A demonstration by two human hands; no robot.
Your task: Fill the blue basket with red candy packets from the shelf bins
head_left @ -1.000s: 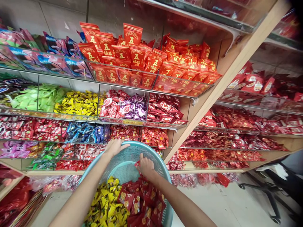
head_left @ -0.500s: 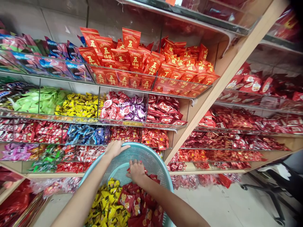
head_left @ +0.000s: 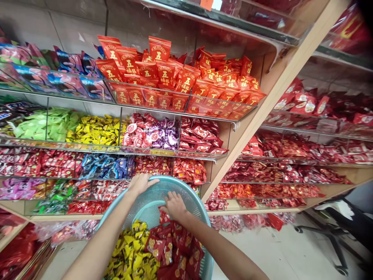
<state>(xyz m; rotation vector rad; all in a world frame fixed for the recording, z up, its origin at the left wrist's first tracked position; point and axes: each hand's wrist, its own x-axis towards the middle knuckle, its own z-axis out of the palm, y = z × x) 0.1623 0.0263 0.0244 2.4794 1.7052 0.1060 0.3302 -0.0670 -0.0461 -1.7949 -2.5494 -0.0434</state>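
A teal perforated plastic basket (head_left: 207, 217) is tilted below the shelves. My left hand (head_left: 142, 182) is closed over its far rim, the thumb lying along the edge. Inside, my right hand (head_left: 175, 205) is near the far right wall with its fingers somewhat apart and nothing visible in them. Just below that hand lies a small red wrapped sweet (head_left: 164, 216). Yellow wrapped sweets (head_left: 131, 252) fill the left of the basket, and dark red packets (head_left: 179, 247) with an orange print are heaped on the right, under my right forearm.
Shelves of wrapped sweets rise ahead, with red packets (head_left: 161, 74) above and yellow sweets (head_left: 96, 130) in a middle compartment. A wooden upright (head_left: 247, 136) divides the shelving. Bagged sweets (head_left: 233, 223) lie beneath it. A black wheeled chair base (head_left: 329, 241) stands at right.
My right hand has moved slightly up and right, off the red packets, uncovering a small red sweet. My left hand stays on the rim. The view has shifted a little.
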